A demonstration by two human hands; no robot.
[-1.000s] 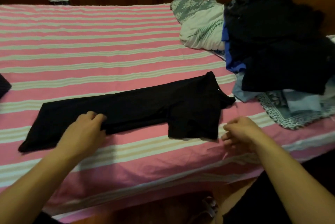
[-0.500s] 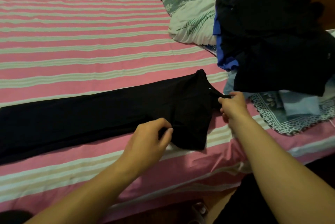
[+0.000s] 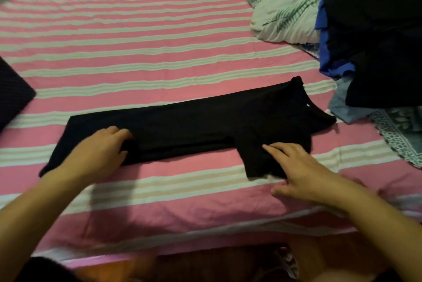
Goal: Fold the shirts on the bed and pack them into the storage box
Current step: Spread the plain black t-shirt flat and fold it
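**Now: both hands on the black shirt**

Nearest, left hand (image 3: 100, 151) lies flat, fingers loosely bent, on the hem end of the black shirt (image 3: 194, 128). Right hand (image 3: 296, 172) presses straight fingers on the sleeve. Shirt lies lengthwise-folded on the striped bed (image 3: 148, 53). Beyond, right: a clothes pile (image 3: 374, 37).

Bed (image 3: 137, 37): covered by a pink sheet with pale green-white stripes.
Near edge, middle: long narrow folded black shirt (image 3: 194, 126), flat, collar toward the right.
Right edge: heap of dark and blue clothes (image 3: 374, 37) over a patterned grey cloth (image 3: 402, 131).
Far right corner: white leaf-print pillow (image 3: 290, 19).
Left edge: dark fabric item (image 3: 12, 96), cut off.
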